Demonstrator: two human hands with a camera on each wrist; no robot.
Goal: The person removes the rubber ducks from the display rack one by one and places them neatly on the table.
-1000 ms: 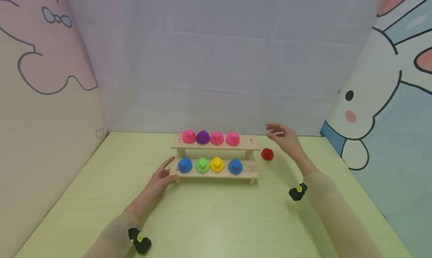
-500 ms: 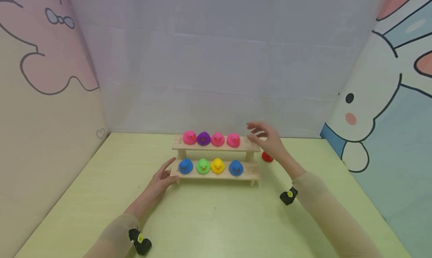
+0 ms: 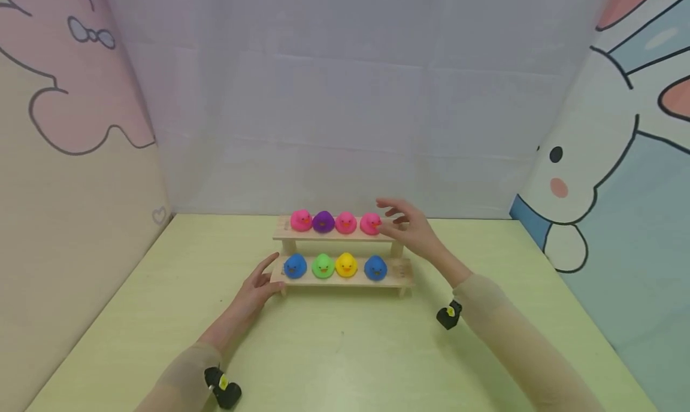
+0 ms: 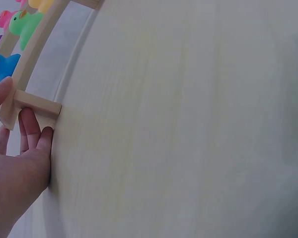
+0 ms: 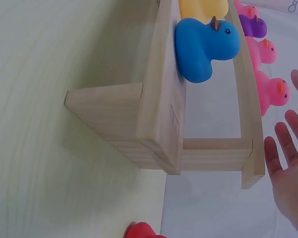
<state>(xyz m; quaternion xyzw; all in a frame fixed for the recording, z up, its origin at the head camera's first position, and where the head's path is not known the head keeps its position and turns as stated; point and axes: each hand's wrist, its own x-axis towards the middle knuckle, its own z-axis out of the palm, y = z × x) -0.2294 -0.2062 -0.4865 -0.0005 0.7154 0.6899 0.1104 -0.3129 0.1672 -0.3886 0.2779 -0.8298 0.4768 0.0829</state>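
Observation:
A two-tier wooden rack (image 3: pixel 345 281) carries rubber ducks on both shelves. Its upper shelf bears a pink duck (image 3: pixel 301 220), a purple duck (image 3: pixel 323 221) and two more pink ducks. Below them sit a blue duck (image 3: pixel 295 266), a green duck (image 3: pixel 323 266), a yellow duck (image 3: pixel 346 264) and another blue duck (image 3: pixel 375 268). My left hand (image 3: pixel 257 289) grips the rack's left end, thumb at the lower board and fingers by its leg (image 4: pixel 37 103). My right hand (image 3: pixel 412 227), fingers spread, reaches over the upper shelf's right end, thumb close beside the rightmost pink duck (image 5: pixel 274 92).
A red rounded toy (image 5: pixel 141 231) lies on the table right of the rack, hidden behind my right hand in the head view. A white cloth wall (image 3: pixel 345 130) closes off the back, with cartoon-printed panels at both sides.
My right hand has moved left, from above the red toy to the upper shelf's right end beside the rightmost pink duck. The left hand stays at the rack's left end.

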